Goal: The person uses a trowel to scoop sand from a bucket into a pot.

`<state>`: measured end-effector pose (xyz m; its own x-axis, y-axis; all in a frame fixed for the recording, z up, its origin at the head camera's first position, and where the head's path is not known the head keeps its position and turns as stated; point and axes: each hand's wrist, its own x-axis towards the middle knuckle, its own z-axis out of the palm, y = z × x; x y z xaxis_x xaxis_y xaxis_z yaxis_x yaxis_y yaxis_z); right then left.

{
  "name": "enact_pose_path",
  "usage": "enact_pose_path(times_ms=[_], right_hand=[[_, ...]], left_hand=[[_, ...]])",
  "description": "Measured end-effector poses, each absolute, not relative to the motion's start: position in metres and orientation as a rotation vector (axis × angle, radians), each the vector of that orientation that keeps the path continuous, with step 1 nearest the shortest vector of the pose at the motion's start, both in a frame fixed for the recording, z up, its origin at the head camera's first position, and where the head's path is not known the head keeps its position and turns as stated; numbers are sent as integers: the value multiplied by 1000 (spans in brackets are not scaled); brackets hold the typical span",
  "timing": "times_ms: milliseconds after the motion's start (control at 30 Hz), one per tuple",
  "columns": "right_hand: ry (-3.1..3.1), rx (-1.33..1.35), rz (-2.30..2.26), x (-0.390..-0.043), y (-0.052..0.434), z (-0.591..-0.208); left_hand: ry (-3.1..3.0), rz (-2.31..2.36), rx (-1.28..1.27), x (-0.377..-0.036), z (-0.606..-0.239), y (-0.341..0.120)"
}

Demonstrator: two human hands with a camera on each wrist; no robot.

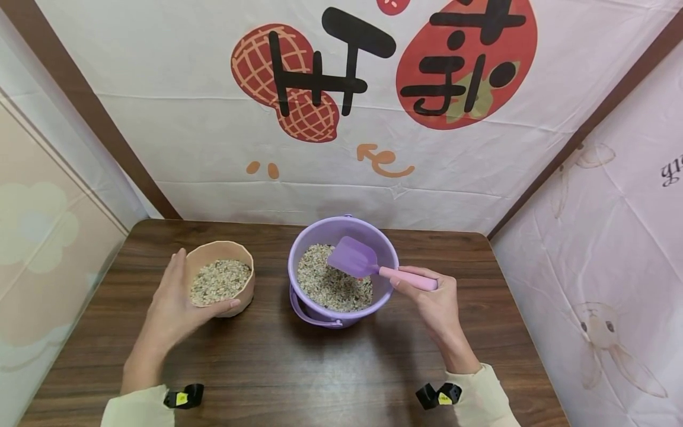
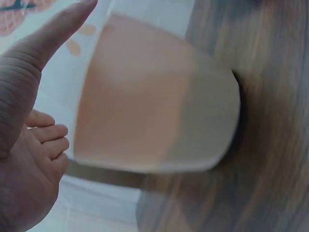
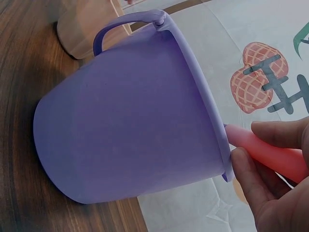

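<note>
A purple bucket [image 1: 385,243] holds a mix of pale and dark grains [image 1: 333,287]. My right hand [image 1: 434,296] grips the pink handle [image 1: 408,277] of a small shovel at the bucket's right rim. Its purple blade [image 1: 352,256] lies over the grains inside, with nothing heaped on it. To the left stands a peach-coloured pot [image 1: 246,299], also containing grains [image 1: 221,281]. Around the pot's left and near sides my left hand [image 1: 176,302] is spread, thumb and fingers apart. In the left wrist view the fingers are beside the pot wall [image 2: 140,96], loosely extended.
The bucket's purple carrying handle [image 1: 312,320] hangs down on its near left side. Brown wood-grain table [image 1: 299,379] lies under both containers. Behind it hangs a printed white cloth [image 1: 197,136], and more cloth [image 1: 597,267] closes off the right side.
</note>
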<state>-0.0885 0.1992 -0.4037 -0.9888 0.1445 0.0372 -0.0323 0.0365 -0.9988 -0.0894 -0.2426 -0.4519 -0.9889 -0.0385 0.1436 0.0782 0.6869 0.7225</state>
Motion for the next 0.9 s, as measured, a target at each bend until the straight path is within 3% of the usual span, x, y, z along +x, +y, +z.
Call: enact_pose_path(times_ms=[567,900], right_hand=[[-2191,-114,2067,-88,199,-404],[-2197,-93,2047,-87,199,-405]], left_hand=[[-2693,-1509,-398,-96,-430,-143],[-2710,-1523,-490,-107,-434,-114]])
